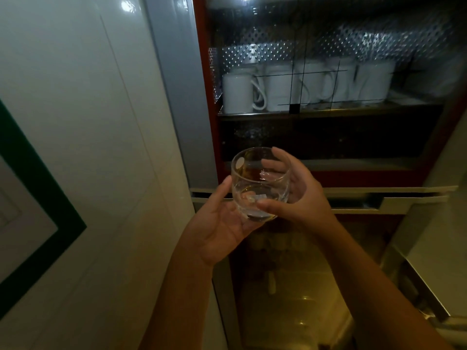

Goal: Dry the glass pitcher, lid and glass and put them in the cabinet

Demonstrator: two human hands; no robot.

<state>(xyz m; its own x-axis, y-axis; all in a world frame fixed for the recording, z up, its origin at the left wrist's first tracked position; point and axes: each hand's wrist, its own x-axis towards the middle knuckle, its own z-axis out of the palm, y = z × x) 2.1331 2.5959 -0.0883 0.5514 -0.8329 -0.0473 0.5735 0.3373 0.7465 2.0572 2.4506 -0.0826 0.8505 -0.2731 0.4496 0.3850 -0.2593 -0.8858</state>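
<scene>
Glass tumbler [260,184], clear and round, held up in front of red-framed cabinet [206,97], left hand [222,223] cupping its base, thumb up the side, right hand [304,195] wrapped round its right side, white ceramic mugs [237,93] on shelf above

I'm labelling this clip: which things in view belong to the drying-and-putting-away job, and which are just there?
Part of the job:
- glass, held by the left hand and right hand
- cabinet

Just there:
- white mugs on the cabinet shelf
- tiled wall

Pitcher and lid are not in view.
</scene>
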